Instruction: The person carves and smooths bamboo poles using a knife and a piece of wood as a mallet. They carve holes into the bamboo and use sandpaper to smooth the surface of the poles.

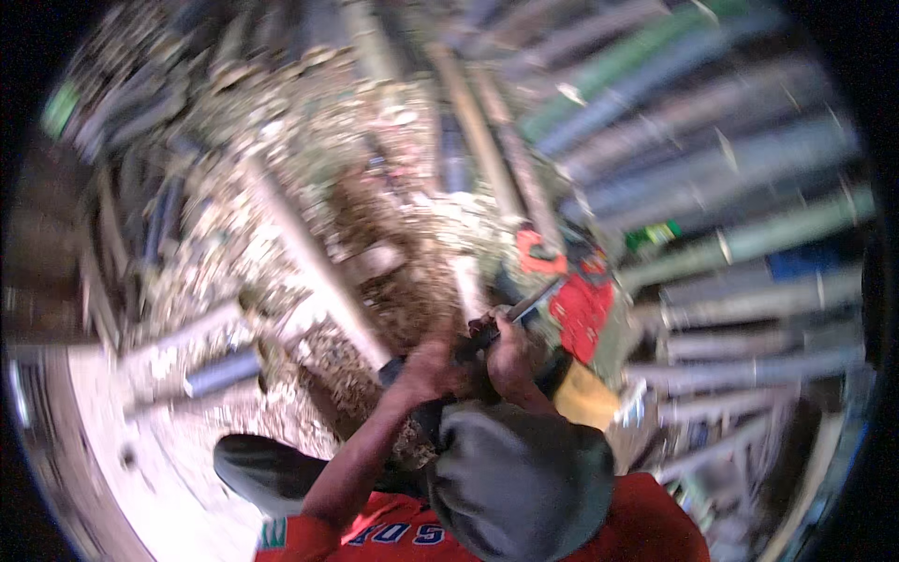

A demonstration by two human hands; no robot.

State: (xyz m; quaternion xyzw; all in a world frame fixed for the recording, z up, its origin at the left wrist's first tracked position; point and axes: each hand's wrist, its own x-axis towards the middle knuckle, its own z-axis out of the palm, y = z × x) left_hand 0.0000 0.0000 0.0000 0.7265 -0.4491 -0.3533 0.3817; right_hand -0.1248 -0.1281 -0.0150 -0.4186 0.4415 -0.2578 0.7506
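My left hand [433, 367] is smeared by motion, so its fingers cannot be read. It is beside the near end of a long pale pole [314, 262], which slants away to the upper left; whether it touches the pole is unclear. Just to its right, my right hand [508, 354] is closed around something dark that I cannot make out. A thin dark bar [537, 300] runs from that hand up and right. Past it lie an orange handle-shaped piece [540, 255] and a bright red thing [585, 314], both blurred.
Pale chips or shavings [225, 225] cover the ground ahead. Many long bamboo-like poles [721, 164] are stacked on the right, with two brownish poles [482, 131] ahead. A short bluish tube [222, 373] lies left. A yellowish piece [587, 393] is near my right arm.
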